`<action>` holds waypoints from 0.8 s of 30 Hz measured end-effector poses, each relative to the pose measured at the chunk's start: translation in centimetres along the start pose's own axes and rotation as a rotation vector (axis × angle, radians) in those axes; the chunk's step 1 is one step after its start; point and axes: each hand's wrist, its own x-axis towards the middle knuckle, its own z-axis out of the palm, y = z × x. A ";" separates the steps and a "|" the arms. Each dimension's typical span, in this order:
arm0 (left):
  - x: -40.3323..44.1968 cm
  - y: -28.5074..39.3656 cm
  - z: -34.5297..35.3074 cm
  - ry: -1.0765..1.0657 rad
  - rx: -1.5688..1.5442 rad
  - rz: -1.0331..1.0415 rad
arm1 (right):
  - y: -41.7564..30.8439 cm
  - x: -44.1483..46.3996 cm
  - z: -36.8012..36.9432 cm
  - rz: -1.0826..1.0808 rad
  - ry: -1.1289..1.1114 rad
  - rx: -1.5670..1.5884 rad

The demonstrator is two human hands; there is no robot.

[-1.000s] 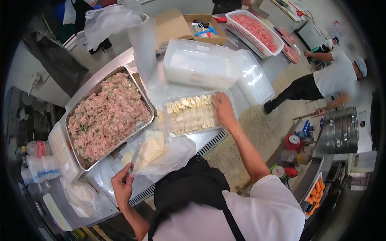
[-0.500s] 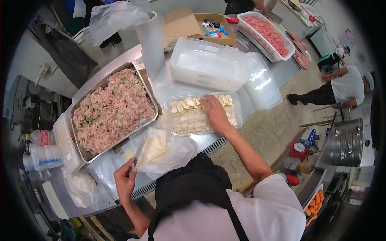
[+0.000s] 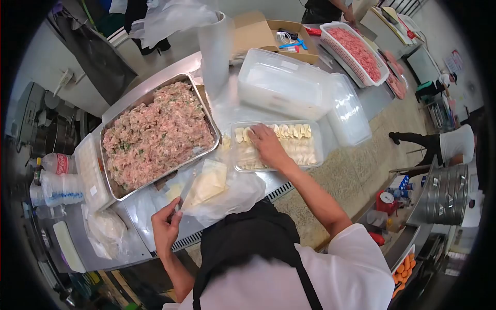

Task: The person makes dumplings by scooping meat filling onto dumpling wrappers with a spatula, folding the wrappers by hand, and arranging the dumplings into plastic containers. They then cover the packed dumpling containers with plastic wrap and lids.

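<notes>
My left hand [image 3: 166, 226] pinches the end of a flat metal spatula [image 3: 190, 189] near the table's front edge. The blade lies beside a stack of pale dough wrappers [image 3: 207, 182] on a plastic bag [image 3: 243, 197]. My right hand [image 3: 267, 145] reaches into a clear plastic tray [image 3: 316, 164] and touches the left part of its far row; its fingertips are partly hidden. Folded dumplings [image 3: 297, 131] stand in rows in this tray. Left of it, a deep metal tray [image 3: 212, 135] holds minced meat with green bits [image 3: 157, 134].
Clear tubs [image 3: 281, 82] and a lid [image 3: 349, 111] lie behind the dumpling tray. A white basket of ground meat [image 3: 356, 54] and an open cardboard box [image 3: 294, 41] sit farther back. Bottles [image 3: 57, 164] stand left. A person [image 3: 454, 146] is at the right.
My right hand has moved left along the far dumpling row, from its right end to its left part. The view has shifted, and the person at the right stands farther right. My left hand keeps its grip.
</notes>
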 end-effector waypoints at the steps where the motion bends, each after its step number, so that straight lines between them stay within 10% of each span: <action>1: 0.1 0.1 -0.2 -0.009 0.023 0.000 | -0.2 -0.1 0.3 -0.014 -0.018 -0.010; 13: 0.9 -0.3 0.0 -0.038 -0.018 0.017 | 9.9 -6.7 -5.7 0.833 0.326 0.027; 24: 1.6 0.3 -0.3 -0.051 0.005 0.031 | 10.4 -5.8 -4.2 0.869 0.207 0.128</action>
